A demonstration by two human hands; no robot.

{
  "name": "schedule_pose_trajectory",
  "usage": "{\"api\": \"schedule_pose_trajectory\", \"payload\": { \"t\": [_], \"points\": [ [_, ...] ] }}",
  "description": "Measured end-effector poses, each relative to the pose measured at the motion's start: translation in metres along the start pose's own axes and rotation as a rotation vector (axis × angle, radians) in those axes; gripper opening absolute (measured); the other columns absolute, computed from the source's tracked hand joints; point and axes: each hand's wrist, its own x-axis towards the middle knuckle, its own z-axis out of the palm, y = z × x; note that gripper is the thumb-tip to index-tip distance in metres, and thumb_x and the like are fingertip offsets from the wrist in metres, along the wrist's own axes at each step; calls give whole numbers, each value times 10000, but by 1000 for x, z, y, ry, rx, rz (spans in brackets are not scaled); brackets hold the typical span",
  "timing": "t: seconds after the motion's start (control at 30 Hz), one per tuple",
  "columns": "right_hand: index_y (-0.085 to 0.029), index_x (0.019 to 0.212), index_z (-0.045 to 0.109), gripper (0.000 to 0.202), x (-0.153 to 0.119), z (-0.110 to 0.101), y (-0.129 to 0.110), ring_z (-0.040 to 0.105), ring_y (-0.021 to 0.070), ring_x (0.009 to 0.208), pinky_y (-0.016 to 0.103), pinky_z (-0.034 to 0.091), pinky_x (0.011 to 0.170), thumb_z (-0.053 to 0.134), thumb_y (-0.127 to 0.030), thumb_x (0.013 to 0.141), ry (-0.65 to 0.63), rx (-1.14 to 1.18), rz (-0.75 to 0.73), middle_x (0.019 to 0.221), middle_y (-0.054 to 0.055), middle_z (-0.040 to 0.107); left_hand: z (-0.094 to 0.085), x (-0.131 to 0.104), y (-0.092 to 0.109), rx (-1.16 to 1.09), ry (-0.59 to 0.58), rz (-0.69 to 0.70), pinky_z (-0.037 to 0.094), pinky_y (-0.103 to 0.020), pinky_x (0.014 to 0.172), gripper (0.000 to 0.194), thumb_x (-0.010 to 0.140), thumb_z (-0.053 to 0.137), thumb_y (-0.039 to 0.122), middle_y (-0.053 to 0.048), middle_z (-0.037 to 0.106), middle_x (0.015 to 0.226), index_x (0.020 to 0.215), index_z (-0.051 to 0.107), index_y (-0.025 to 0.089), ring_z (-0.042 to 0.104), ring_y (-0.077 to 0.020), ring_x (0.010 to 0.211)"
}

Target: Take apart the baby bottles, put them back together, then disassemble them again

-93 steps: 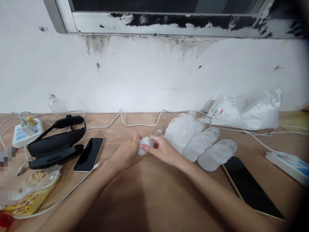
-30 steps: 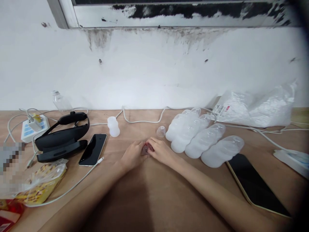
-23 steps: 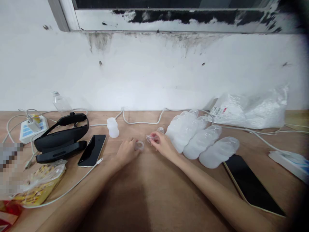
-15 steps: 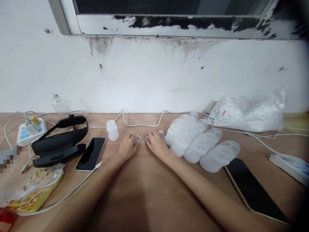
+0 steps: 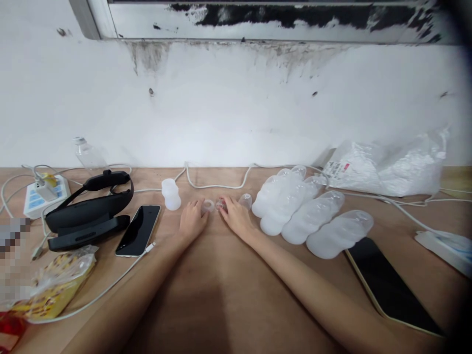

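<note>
My left hand rests on the table with its fingers closed on a small clear plastic cup, whose round rim faces the other hand. In my right hand is another small clear cup, partly hidden by the fingers. The two cups lie close together, nearly touching. Just right of my right hand sits a clear dome-shaped cup. A short stack of frosted cups stands left of my left hand. Several longer stacks of frosted cups lie on their sides at the right.
On the left are a black headset, a phone, a power strip, a clear bottle and a yellow snack bag. On the right lie a larger phone and a white plastic bag. A white cable runs behind my hands.
My right hand has moved left with its clear cup, closing the gap to the cup in my left hand. The view has tilted slightly downward.
</note>
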Motion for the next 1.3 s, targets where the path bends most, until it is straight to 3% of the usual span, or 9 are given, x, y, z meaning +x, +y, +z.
{"api": "schedule_pose_trajectory", "payload": {
  "t": [0.3, 0.4, 0.5, 0.57, 0.63, 0.8, 1.0, 1.17, 1.3],
  "points": [
    [-158, 1184, 413, 351, -2, -10, -11, 568, 208, 879, 280, 445, 630, 390, -235, 842, 4, -102, 18, 1120, 105, 520, 1, -1, -1, -50, 46, 10, 410, -323, 828, 381, 775, 477, 177, -103, 567, 1064, 1155, 453, 151, 521, -217, 977],
    [-135, 1240, 337, 453, -7, -48, -19, 556, 223, 880, 292, 443, 613, 441, -245, 813, 51, -145, 32, 1194, 149, 425, 3, 0, -5, -89, 79, 35, 423, -316, 826, 381, 765, 487, 164, -95, 553, 1071, 1144, 449, 159, 533, -201, 958],
    [-167, 1169, 398, 377, -22, -110, -25, 560, 219, 822, 288, 427, 549, 442, -275, 810, 127, -265, 67, 1152, 132, 423, 6, -1, -6, -129, 130, 55, 440, -324, 810, 393, 747, 509, 162, -105, 519, 1074, 1133, 440, 141, 537, -202, 940],
    [-155, 1102, 443, 360, -34, -147, -25, 552, 257, 842, 286, 404, 509, 469, -343, 796, 185, -430, 193, 1106, 145, 441, 4, -2, -3, -150, 182, 72, 428, -344, 837, 386, 744, 514, 162, -122, 474, 1101, 1120, 436, 128, 501, -219, 995],
    [-135, 1080, 449, 405, -41, -169, -21, 569, 261, 781, 294, 385, 488, 475, -410, 784, 117, -515, 298, 1092, 164, 451, -1, -3, 5, -166, 233, 104, 405, -369, 869, 350, 756, 499, 167, -125, 437, 1119, 1100, 441, 135, 452, -235, 1049],
    [-113, 959, 517, 294, -39, -162, -5, 593, 276, 734, 296, 359, 506, 541, -318, 749, -258, -540, 306, 930, 158, 544, -34, -15, 40, -200, 264, 260, 381, -352, 900, 282, 791, 454, 185, -101, 424, 1133, 1073, 447, 168, 430, -208, 1046],
    [-185, 899, 505, 281, -44, -161, -8, 563, 212, 624, 296, 356, 513, 563, -361, 688, -128, -277, 52, 831, 87, 570, -70, -34, 74, -288, 41, 503, 370, -357, 916, 550, 761, 537, 422, -99, 453, 1189, 1208, 316, 191, 431, -214, 1094],
    [-213, 883, 505, 233, -43, -167, -18, 539, 173, 708, 271, 386, 601, 545, -333, 687, -290, 72, -190, 831, 20, 591, -83, -36, 75, -91, -204, 482, 437, -359, 773, 440, 764, 523, 429, -81, 564, 1022, 1103, 424, 167, 552, -231, 902],
    [-211, 907, 527, 233, -36, -159, -18, 536, 174, 788, 270, 386, 664, 520, -280, 685, -350, 179, -281, 907, 22, 593, -98, -33, 70, 63, -260, 447, 455, -311, 644, 427, 762, 502, 396, -73, 547, 1020, 1127, 422, 189, 580, -221, 800]
  ]
}}
